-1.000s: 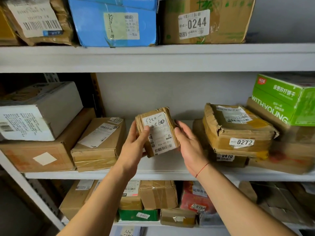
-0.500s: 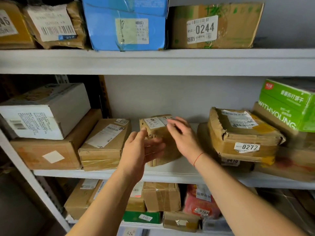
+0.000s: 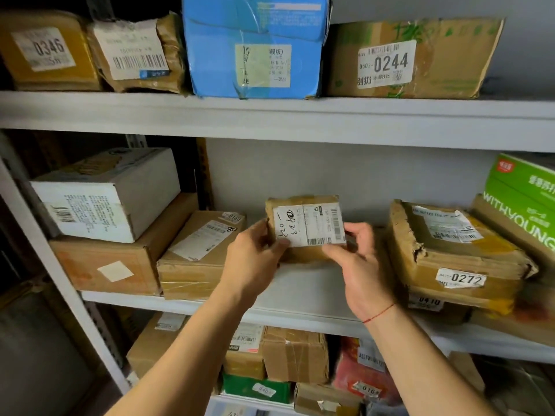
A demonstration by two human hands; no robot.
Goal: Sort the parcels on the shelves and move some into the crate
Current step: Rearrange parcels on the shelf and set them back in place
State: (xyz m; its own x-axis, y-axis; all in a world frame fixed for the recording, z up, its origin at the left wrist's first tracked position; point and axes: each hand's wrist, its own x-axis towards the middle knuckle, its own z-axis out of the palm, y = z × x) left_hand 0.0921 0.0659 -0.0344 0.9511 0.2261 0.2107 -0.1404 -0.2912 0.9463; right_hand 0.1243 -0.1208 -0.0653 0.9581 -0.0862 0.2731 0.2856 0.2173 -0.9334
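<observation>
A small brown cardboard parcel (image 3: 303, 202) with a white label and handwritten numbers stands on edge on the middle shelf (image 3: 300, 298), label facing me. My left hand (image 3: 255, 259) grips its left side with the thumb on the label. My right hand (image 3: 357, 259) holds its right lower corner, fingers curled round the edge. No crate is in view.
Left of the parcel lie a flat brown box (image 3: 201, 253) and a white box (image 3: 105, 193) stacked on a brown one. To the right sits a torn box marked 0272 (image 3: 456, 256) and a green carton (image 3: 525, 199). Parcels fill the top shelf (image 3: 270, 118) and the bottom shelf.
The small parcel was set down flat on the shelf, then turned upright so its label faces me. Both hands now hold its sides again. The view has shifted slightly.
</observation>
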